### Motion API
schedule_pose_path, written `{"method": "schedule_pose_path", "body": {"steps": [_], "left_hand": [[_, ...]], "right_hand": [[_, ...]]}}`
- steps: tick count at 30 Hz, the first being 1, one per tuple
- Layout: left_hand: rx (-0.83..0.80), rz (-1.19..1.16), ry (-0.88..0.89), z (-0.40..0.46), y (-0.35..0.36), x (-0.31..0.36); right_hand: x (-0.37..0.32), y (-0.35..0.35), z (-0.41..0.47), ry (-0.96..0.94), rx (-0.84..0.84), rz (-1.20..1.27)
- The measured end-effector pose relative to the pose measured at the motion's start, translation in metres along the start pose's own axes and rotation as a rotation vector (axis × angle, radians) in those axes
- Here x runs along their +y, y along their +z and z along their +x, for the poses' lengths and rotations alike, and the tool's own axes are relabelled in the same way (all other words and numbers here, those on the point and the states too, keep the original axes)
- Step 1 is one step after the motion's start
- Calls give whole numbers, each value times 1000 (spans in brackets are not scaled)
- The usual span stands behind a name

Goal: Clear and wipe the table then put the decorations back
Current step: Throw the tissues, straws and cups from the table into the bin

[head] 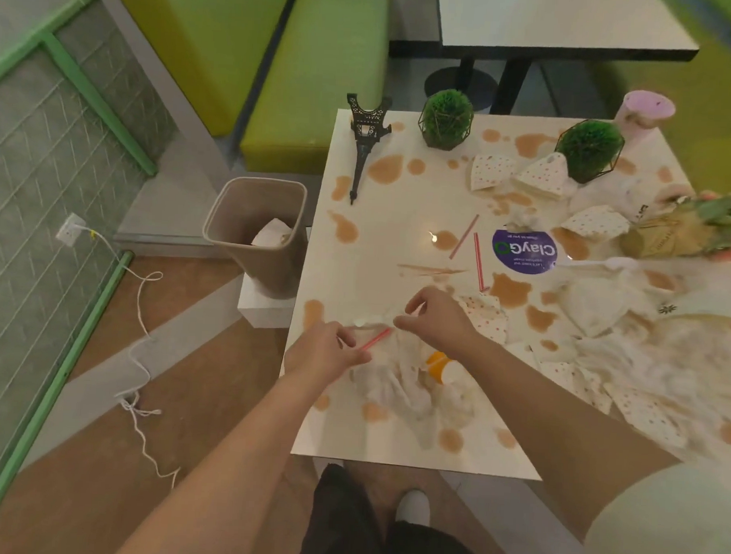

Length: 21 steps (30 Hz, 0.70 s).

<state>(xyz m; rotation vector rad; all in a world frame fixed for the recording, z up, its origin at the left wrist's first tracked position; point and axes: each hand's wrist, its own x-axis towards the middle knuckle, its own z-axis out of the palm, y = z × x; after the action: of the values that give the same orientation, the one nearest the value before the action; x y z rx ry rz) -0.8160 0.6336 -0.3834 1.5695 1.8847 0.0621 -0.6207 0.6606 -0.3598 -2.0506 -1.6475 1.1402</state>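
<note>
White table (400, 219) covered in brown spill patches and litter. Left hand (329, 352) near the table's front left edge, fingers curled, pinching a pink straw (376, 338) that angles up toward the right hand. Right hand (433, 317) just beyond it, fingers bent, pinching something small and pale; looks like a scrap of paper or tissue, too blurred to be sure. Crumpled white tissues (409, 389) lie right under both hands, with an orange-and-white cup (443, 366) tipped over among them.

Two more pink straws (477, 260) lie mid-table beside a round purple sticker (524, 251); wooden stir sticks (433, 271) lie just left of them. Dotted paper napkins (527, 175) scattered on the right and far side.

Decorations on the table: black Eiffel Tower model (363, 144) at the far left, two green ball plants in wire frames (446, 119) along the far edge, pink candle (645, 113) at the far right corner, flower bouquet (692, 228) lying at the right edge.

Beige bin (255, 230) stands on a white block just left of the table, white paper inside.
</note>
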Motion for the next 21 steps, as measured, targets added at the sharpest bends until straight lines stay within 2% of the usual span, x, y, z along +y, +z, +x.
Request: {"method": "schedule_pose_path", "body": {"steps": [2, 4, 7, 9, 12, 16, 21], "left_hand": [[14, 45, 5, -4, 6, -1], [50, 84, 12, -6, 14, -2], [82, 131, 13, -8, 22, -4], [87, 133, 11, -7, 26, -6], [125, 135, 21, -7, 27, -7], [150, 181, 13, -5, 26, -7], [121, 285, 70, -2, 28, -8]], "right_hand": [[5, 2, -14, -17, 43, -99], [7, 6, -25, -69, 63, -301], [13, 14, -30, -126, 10, -576], [15, 15, -31, -138, -10, -629], [15, 12, -36, -121, 21, -525], [8, 3, -39, -3, 61, -165], [2, -2, -28, 15, 66, 44]]}}
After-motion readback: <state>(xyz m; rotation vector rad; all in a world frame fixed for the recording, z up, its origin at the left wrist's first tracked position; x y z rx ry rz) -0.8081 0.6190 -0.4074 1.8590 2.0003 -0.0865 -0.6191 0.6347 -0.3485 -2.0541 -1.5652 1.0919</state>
